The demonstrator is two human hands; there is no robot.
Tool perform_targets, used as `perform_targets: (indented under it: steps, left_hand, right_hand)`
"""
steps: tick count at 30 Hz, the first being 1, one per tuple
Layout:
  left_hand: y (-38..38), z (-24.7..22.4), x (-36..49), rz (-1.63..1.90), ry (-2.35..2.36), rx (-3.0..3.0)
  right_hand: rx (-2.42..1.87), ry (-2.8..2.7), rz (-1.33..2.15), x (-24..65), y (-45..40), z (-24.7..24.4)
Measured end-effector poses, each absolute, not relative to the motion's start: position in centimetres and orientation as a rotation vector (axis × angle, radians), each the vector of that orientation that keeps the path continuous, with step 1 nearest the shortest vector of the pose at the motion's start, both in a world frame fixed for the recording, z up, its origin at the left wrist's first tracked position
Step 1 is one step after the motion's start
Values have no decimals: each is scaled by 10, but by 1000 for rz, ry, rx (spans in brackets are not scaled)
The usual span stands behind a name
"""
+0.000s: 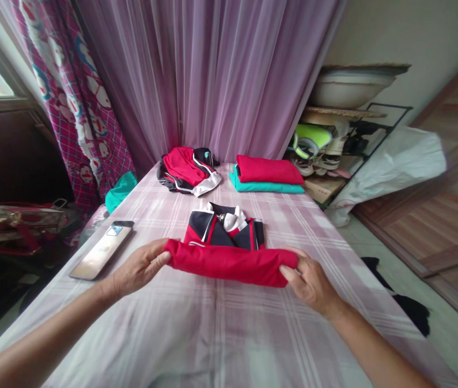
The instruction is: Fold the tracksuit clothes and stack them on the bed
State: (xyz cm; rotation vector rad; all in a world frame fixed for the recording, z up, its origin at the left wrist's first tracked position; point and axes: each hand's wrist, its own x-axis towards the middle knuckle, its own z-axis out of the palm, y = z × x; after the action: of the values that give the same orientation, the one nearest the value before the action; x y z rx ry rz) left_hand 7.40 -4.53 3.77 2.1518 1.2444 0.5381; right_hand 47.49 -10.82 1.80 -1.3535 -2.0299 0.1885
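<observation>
A red, black and white jacket (229, 264) lies across the middle of the table, its lower part folded up into a thick red roll. My left hand (142, 267) grips the left end of that fold between thumb and fingers. At the opposite end, my right hand (310, 280) pinches the fold the same way. Beyond the fold, the dark collar part shows with a white bunched piece (235, 220) at its centre. Some of the jacket's body is hidden under the fold.
A phone (102, 250) lies left of the jacket. Behind are a crumpled red and black garment (188, 171) and a stack of folded red (269, 170) and teal (267, 187) cloth. Purple curtains (221, 81) hang past the checked tablecloth (188, 328). A shoe rack (334, 156) stands right.
</observation>
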Motion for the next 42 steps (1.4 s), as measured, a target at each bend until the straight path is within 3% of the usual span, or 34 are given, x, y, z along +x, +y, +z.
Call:
perform_targets:
  steps: [5, 10, 16, 21, 25, 32, 42]
  left_hand:
    - [-6, 52, 113, 823, 1569, 1919]
    - [47, 25, 151, 663, 1759, 1782]
    - [46, -5, 156, 399, 1899, 1916]
    - [42, 5, 151, 410, 1971, 2081]
    - [44, 20, 175, 565, 1943, 2439]
    - [45, -11, 219, 334, 1830, 2342]
    - [42, -29, 193, 439, 1829, 2188]
  right_hand:
    - [-1717, -1667, 431, 472, -47, 28]
    - [-1840, -1554, 421, 454, 6, -16]
    - [-1953, -1652, 108, 433, -18, -48]
    - [-2098, -1782, -41, 433, -27, -11]
    - [-1923, -1803, -228, 406, -11, 24]
    - [-2039, -2090, 144, 355, 13, -11]
    - [-2065, -1950, -22, 376, 0, -31]
